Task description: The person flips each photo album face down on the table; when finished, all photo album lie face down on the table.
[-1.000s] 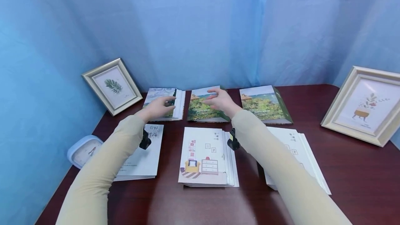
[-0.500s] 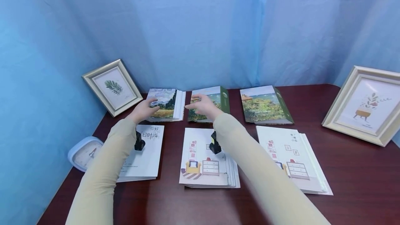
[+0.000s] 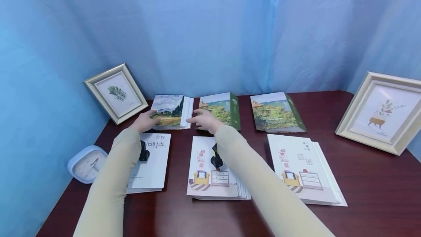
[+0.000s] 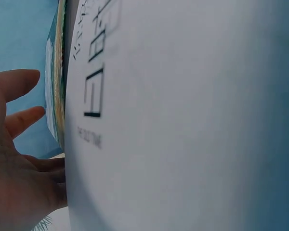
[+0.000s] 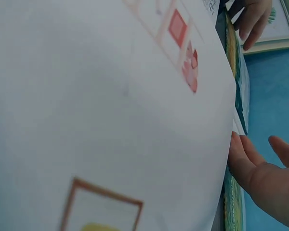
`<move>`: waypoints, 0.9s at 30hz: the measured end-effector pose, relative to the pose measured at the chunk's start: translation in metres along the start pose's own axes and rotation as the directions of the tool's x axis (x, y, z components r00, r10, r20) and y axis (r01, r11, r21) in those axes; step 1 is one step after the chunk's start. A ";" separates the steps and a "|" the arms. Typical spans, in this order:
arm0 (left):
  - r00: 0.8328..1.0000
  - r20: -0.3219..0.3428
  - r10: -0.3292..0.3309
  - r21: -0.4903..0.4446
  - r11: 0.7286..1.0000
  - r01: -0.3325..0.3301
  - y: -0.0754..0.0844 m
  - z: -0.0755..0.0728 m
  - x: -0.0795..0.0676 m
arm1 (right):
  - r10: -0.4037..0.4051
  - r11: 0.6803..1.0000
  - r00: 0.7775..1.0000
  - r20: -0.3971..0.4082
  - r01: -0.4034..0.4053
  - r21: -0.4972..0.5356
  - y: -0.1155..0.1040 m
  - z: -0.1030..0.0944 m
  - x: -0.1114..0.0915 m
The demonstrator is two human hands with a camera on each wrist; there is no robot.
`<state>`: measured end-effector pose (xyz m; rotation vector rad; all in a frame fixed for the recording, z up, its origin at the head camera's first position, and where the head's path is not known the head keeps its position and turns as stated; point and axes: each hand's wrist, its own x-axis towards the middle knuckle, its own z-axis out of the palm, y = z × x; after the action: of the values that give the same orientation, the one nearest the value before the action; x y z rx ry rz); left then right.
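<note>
At the back left of the table lies a booklet with a landscape-painting cover, its white pages showing along the right side. My left hand is at this booklet's left edge, thumb and fingers spread apart. On its other side my right hand reaches in, fingertips close to the white pages and palm over the middle back booklet. Neither hand has anything in its grasp. In the right wrist view, the right hand's fingers are loosely extended; whether they touch the pages I cannot tell.
A third painted booklet lies at the back right. Closer in are a white booklet at left, a white stack in the middle and another at right. A blue clock and two picture frames flank them.
Both hands have moved left and come down toward the back left booklet. My right hand has gone from over the middle back booklet to the left booklet's right side.
</note>
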<state>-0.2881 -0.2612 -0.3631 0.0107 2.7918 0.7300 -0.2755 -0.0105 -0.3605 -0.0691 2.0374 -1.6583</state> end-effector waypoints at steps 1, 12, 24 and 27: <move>1.000 0.013 -0.012 -0.001 1.000 0.012 0.000 0.001 0.001 | 0.000 1.000 1.000 0.011 0.000 -0.001 0.001 0.002 0.001; 0.999 0.034 -0.012 0.018 1.000 0.011 0.000 0.002 0.005 | 0.002 0.998 0.998 0.065 0.003 -0.065 0.004 0.013 0.005; 0.997 -0.012 -0.071 -0.035 0.997 0.070 -0.002 0.007 0.009 | -0.013 0.993 0.984 0.177 0.033 -0.111 0.003 0.025 0.003; 0.997 -0.026 -0.078 -0.073 0.994 0.076 0.002 0.007 0.008 | 0.004 0.993 0.983 0.185 0.018 -0.116 0.003 0.025 0.003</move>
<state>-0.2940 -0.2553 -0.3694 -0.1211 2.7733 0.8174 -0.2671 -0.0336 -0.3673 -0.2618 1.9928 -1.4763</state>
